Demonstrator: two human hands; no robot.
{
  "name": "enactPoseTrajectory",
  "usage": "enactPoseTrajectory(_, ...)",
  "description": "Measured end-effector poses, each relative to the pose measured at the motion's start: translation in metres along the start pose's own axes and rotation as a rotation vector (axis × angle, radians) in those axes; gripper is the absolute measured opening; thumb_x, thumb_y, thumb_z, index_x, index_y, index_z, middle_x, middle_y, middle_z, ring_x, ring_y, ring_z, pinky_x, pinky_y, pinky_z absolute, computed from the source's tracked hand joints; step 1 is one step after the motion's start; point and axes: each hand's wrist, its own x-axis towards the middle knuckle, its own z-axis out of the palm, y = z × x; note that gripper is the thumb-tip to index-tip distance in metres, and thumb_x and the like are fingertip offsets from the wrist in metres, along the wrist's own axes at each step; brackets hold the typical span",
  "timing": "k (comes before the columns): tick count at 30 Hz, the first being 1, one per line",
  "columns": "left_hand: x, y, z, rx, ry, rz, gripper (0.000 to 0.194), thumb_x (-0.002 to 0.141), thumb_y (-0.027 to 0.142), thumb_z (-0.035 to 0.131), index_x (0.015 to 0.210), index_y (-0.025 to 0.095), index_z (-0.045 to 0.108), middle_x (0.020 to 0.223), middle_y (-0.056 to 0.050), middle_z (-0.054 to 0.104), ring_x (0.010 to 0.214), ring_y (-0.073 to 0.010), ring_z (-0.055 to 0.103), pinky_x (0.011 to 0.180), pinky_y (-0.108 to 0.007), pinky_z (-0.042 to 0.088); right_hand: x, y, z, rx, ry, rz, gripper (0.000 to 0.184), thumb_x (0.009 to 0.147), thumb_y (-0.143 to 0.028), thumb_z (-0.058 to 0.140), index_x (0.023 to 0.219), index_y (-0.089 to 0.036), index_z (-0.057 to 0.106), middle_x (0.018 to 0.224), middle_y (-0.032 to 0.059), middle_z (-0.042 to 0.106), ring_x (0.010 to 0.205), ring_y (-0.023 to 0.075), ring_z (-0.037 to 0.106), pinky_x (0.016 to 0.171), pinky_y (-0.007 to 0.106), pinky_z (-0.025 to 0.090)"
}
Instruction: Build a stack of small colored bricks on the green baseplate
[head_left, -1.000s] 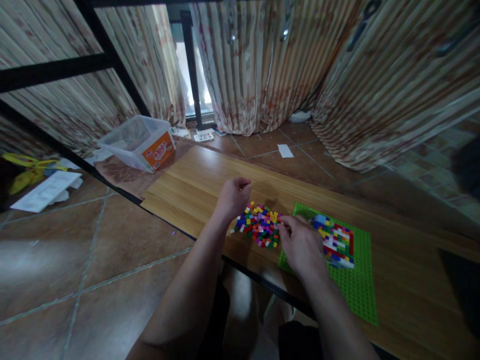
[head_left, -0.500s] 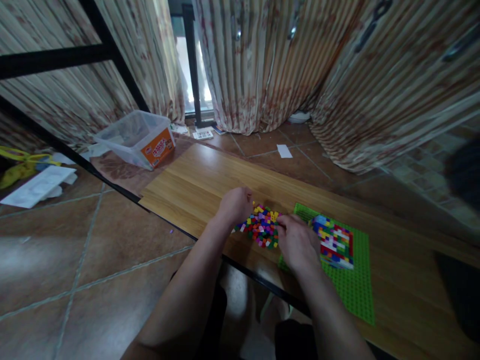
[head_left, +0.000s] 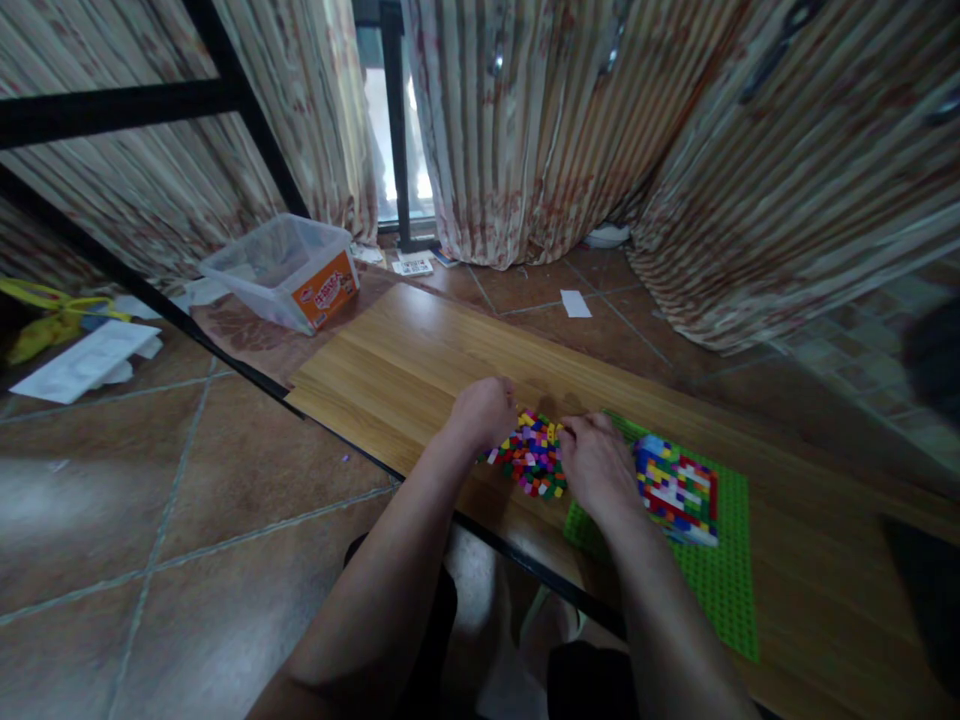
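A loose pile of small coloured building bricks (head_left: 534,462) lies on the wooden board. My left hand (head_left: 486,412) is curled closed at the pile's left edge, its fingertips mostly turned from view. At the right edge of the pile, the fingers of my right hand (head_left: 598,465) are bent and pressed together beside a yellow brick. Whatever either hand may hold is too small or hidden to name. Partly behind my right hand lies a green baseplate (head_left: 724,590), with a block of multicoloured bricks (head_left: 679,490) built up on it.
The long wooden board (head_left: 405,350) runs across in front of me. Beyond its left end stands a clear plastic bin (head_left: 281,265) with an orange label. A dark flat object (head_left: 919,580) is at the right. Papers (head_left: 575,304) lie on the tiled floor near the curtains (head_left: 525,130).
The view has shifted a little, so the scene sits slightly further right. My right hand's fingertips have moved slightly toward the far side of the pile. My left hand stays closed beside it.
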Motion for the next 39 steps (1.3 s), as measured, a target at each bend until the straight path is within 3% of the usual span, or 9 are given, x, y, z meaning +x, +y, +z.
enactPoseTrajectory(11, -0.003, 0.007, -0.005, -0.008, -0.055, 0.0, 0.026, 0.088, 0.023, 0.046, 0.096, 0.013, 0.069, 0.093, -0.014, 0.073, 0.089, -0.0232, 0.069, 0.072, -0.028, 0.048, 0.004, -0.003, 0.0, 0.111, 0.014, 0.085, 0.021, 0.089, -0.019, 0.052, 0.088, -0.016, 0.072, 0.094, 0.0096, 0.066, 0.092, 0.0236, 0.061, 0.087, 0.035, 0.045)
enactPoseTrajectory(17, -0.004, 0.008, -0.006, -0.001, -0.055, 0.016, 0.026, 0.088, 0.02, 0.046, 0.098, 0.013, 0.069, 0.092, -0.014, 0.073, 0.089, -0.0227, 0.068, 0.073, -0.028, 0.048, 0.003, 0.0, 0.0, 0.164, 0.053, 0.048, 0.024, 0.09, -0.022, 0.05, 0.094, -0.014, 0.072, 0.094, 0.0102, 0.066, 0.092, 0.0231, 0.061, 0.089, 0.036, 0.045)
enactPoseTrajectory(26, -0.005, 0.013, -0.006, -0.022, -0.083, 0.04, 0.026, 0.088, 0.019, 0.044, 0.093, 0.015, 0.07, 0.087, -0.01, 0.073, 0.082, -0.019, 0.066, 0.072, -0.026, 0.048, -0.004, 0.001, 0.002, 0.249, 0.007, -0.031, 0.02, 0.083, -0.027, 0.06, 0.097, -0.023, 0.074, 0.105, 0.0068, 0.062, 0.098, 0.022, 0.058, 0.089, 0.036, 0.045)
enactPoseTrajectory(39, -0.005, 0.012, -0.004, 0.009, -0.076, 0.052, 0.03, 0.088, 0.018, 0.042, 0.094, 0.015, 0.071, 0.088, -0.01, 0.073, 0.084, -0.0203, 0.067, 0.074, -0.027, 0.049, -0.004, 0.002, 0.007, 0.178, 0.025, -0.066, 0.018, 0.083, -0.026, 0.061, 0.096, -0.019, 0.072, 0.104, 0.0084, 0.061, 0.104, 0.025, 0.055, 0.093, 0.039, 0.043)
